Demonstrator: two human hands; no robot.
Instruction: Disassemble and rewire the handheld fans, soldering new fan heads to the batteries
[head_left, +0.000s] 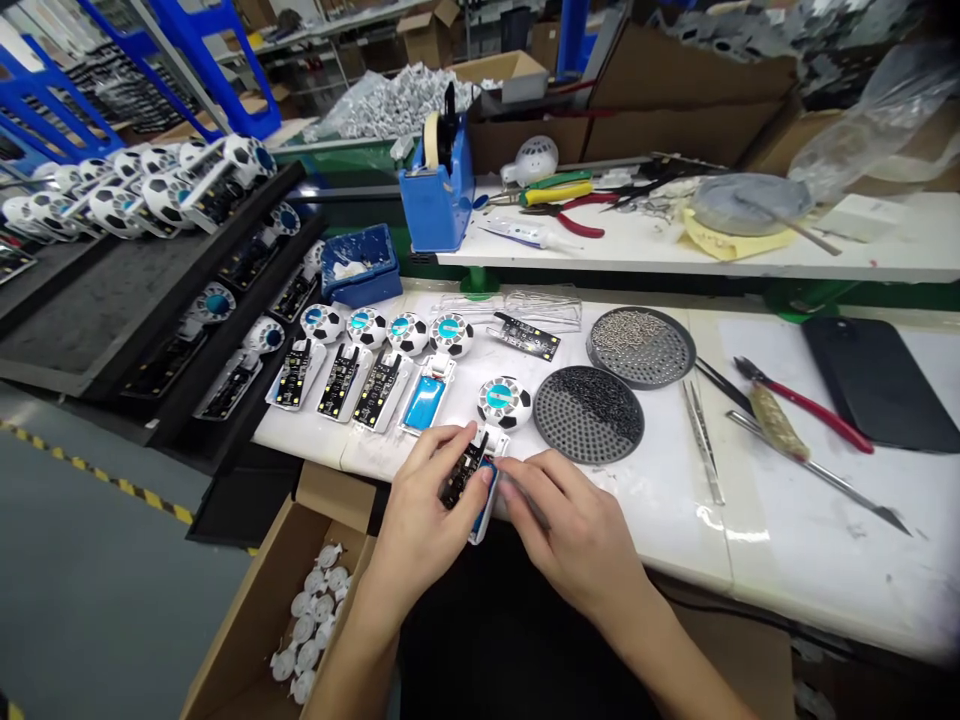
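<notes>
Item, at lower centre of the frame: a left hand [424,500] with fingers curled, pinching a black circuit board [463,475] against a white housing [484,510] with a blue insert, held just above the table's near edge. Item: a right hand [562,530], fingers pressed together, closed on a slim grey tool [529,500] whose tip is hidden, beside the housing. Item: a white work table [660,530], bearing a row of football-patterned discs [409,333] with blue centres at centre, more black boards [339,380], and a blue-filled housing [425,403]. Right of these, two round mesh trays, one of black screws [589,414], one of silver screws [641,347]. At right: red-handled pliers [806,405] and tweezers [703,455]. Upper centre, on a shelf: a blue tape dispenser [437,190] and a white tube [525,235], its print too small to read. Lower left: a cardboard box [259,630] of white parts. Upper left: black racks [202,290] of finished discs.
</notes>
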